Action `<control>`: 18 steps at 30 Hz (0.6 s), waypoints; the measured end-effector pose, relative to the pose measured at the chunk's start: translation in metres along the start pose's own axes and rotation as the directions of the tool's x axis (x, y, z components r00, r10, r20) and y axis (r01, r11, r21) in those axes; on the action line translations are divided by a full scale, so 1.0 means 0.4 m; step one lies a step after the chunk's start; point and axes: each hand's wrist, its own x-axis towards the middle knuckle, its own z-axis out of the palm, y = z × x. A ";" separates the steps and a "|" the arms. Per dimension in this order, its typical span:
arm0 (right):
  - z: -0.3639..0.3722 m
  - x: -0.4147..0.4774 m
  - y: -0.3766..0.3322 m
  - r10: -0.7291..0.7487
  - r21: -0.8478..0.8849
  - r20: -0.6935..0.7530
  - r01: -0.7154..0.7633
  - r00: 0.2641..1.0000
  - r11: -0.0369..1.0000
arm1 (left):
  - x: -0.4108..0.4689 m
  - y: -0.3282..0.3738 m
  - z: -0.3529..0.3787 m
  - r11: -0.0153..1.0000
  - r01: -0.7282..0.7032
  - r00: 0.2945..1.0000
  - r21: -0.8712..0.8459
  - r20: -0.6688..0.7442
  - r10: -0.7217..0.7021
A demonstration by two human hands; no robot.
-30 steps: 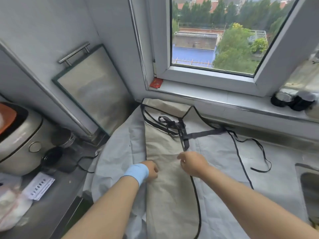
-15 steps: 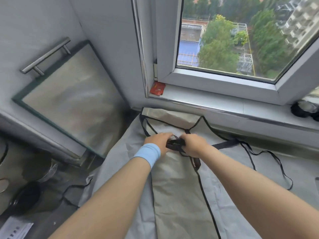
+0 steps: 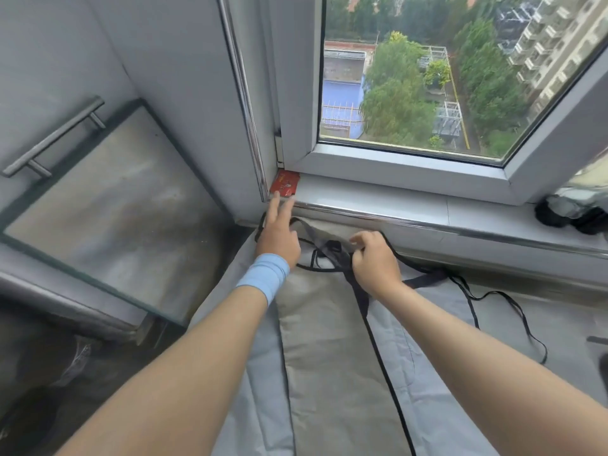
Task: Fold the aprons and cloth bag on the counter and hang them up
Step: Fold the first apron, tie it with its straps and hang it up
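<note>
Left hand lies spread, fingers wide, on the apron top; right hand pinches what looks like its dark strap near the windowsill

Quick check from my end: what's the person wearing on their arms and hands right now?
Both forearms are bare, no sleeves in view. The left hand has a light blue wristband wrapped around the wrist. The right hand and its wrist are bare. No gloves, rings or watch visible.
</note>
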 end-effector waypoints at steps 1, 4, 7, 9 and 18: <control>0.005 -0.019 0.015 0.005 -0.018 0.006 -0.005 1.000 1.000 | -0.018 0.002 0.006 0.988 -0.084 0.995 0.131 -0.034 0.089; 0.006 -0.078 0.073 0.070 -0.117 0.062 -0.063 0.996 0.991 | -0.100 0.015 0.047 0.935 -0.244 0.952 0.259 -0.122 0.282; -0.018 -0.143 0.163 0.106 -0.295 0.178 -0.049 0.978 0.954 | -0.206 0.036 0.135 0.917 -0.337 0.929 0.215 0.236 0.286; -0.034 -0.200 0.227 0.048 -0.411 0.257 0.064 0.965 0.909 | -0.276 0.070 0.206 0.884 -0.385 0.855 0.266 0.463 0.234; -0.114 -0.379 0.410 0.157 -0.452 0.569 0.148 0.807 0.879 | -0.480 0.063 0.379 0.736 -0.441 0.656 0.514 0.744 -0.127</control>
